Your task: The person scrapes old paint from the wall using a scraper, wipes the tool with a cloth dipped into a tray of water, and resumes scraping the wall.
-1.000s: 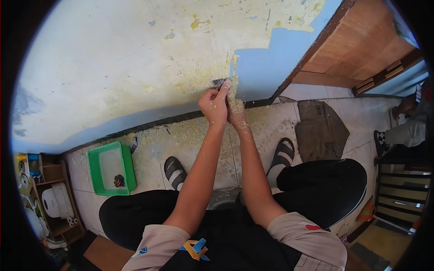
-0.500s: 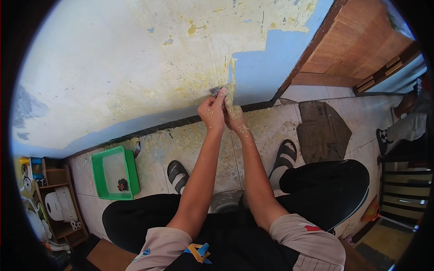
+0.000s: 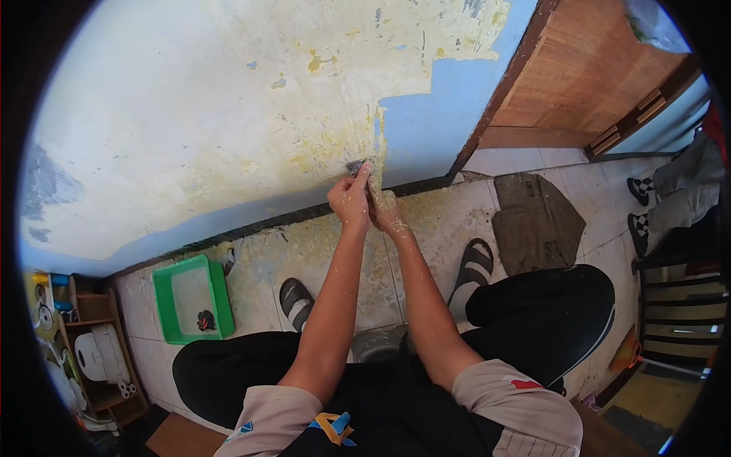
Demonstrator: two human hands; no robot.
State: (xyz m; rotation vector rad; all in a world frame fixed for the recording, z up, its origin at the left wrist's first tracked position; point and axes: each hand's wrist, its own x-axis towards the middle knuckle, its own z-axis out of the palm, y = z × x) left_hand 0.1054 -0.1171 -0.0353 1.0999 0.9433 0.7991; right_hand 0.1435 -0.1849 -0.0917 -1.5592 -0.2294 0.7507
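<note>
Both hands are closed around a paint scraper [image 3: 355,166], its dark metal blade against the lower part of the wall [image 3: 228,114]. My left hand [image 3: 349,201] grips it from the left, thumb up along the tool. Flakes of paint cling to my right hand [image 3: 387,211], which wraps the handle from the right; most of the handle is hidden by the fingers. Around the blade the wall is bare cream with yellow streaks, and a patch of blue paint [image 3: 415,126] borders it on the right.
Paint chips litter the tiled floor [image 3: 373,266] below the wall. A green basin [image 3: 221,301] with a small dark object stands at left, near a wooden shelf [image 3: 95,308]. A brown cloth [image 3: 533,225] lies at right. Another person's legs [image 3: 678,186] show by the wooden door [image 3: 563,76].
The view has shifted slightly. The hands and scraper sit a little lower in it, still at the wall near the blue edge. At right, more of the other person's legs shows.
</note>
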